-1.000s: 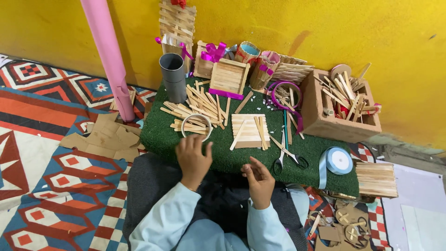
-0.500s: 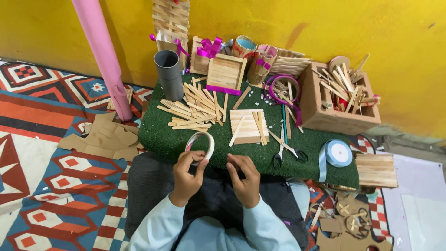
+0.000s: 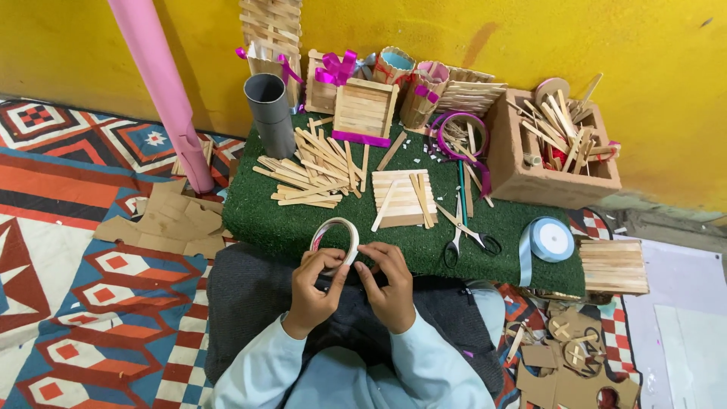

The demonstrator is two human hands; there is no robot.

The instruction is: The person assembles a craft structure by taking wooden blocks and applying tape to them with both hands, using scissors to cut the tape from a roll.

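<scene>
My left hand (image 3: 312,294) holds a white tape roll (image 3: 335,240) upright at the near edge of a green turf mat (image 3: 265,220). My right hand (image 3: 388,284) sits beside it, fingertips picking at the roll's rim. Just beyond the roll lies a flat panel of glued wooden sticks (image 3: 401,198). A loose heap of wooden sticks (image 3: 310,167) lies to its left on the mat.
Scissors (image 3: 466,231) and a pale blue ribbon spool (image 3: 550,238) lie right of the panel. A grey tube (image 3: 271,113), stick-built boxes (image 3: 365,111) and a box full of sticks (image 3: 553,144) line the yellow wall. A pink pole (image 3: 163,91) stands left. Cardboard scraps (image 3: 166,223) lie on the patterned rug.
My left hand picked the tape roll off the mat and brought it towards me. My right hand came in to meet it; both now work at the roll.
</scene>
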